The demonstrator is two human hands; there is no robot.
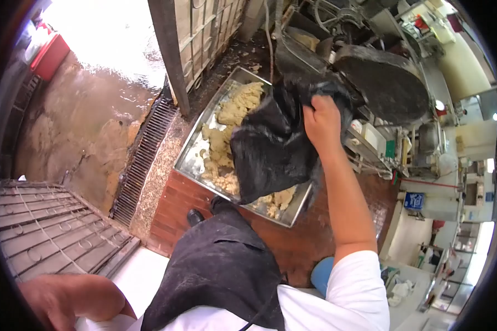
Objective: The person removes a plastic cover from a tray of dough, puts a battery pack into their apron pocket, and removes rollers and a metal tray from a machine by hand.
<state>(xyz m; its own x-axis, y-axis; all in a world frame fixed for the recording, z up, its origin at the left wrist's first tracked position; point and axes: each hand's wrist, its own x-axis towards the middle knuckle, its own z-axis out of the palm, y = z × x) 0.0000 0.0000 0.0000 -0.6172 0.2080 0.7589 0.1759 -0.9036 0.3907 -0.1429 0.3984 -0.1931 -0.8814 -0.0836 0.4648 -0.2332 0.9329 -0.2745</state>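
My right hand (324, 122) is closed on a black plastic sheet (276, 149), perhaps a bag, gripping it near its upper right part. The sheet hangs in folds over the right side of a metal tray (192, 144) on the floor. Lumps of pale yellow dough (220, 144) lie in the tray, some of them hidden under the plastic. My left hand (52, 309) is low at the left edge of the view, away from the tray. Its fingers are dark and partly cut off, so their shape is unclear.
A large dark machine with a rounded bowl (384, 83) stands beyond the tray. Metal gates (55, 220) flank a doorway with a floor grate (143, 160). A red container (49, 55) is outside. A blue bucket (321, 275) sits near my right side.
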